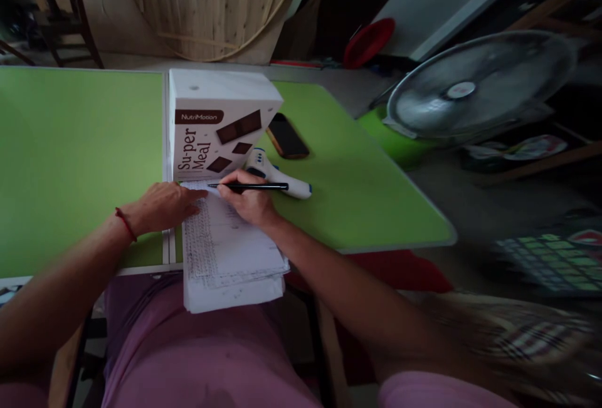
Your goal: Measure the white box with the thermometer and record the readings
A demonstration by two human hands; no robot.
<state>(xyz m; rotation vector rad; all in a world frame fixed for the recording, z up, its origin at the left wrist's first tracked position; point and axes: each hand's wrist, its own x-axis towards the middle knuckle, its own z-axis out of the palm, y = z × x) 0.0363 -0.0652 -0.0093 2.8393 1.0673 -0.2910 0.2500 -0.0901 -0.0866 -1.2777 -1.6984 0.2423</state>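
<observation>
I see the right hand (pixel 250 201), grip narrow on a pen (pixel 270 186), apparently writing; empty left hand (pixel 165 206) should steady paper (pixel 239 246) at ten o'clock

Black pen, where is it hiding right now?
In the head view, the black pen is in the right hand, its tip near the top of the papers, between the left hand's pointing finger and the white box.
</observation>
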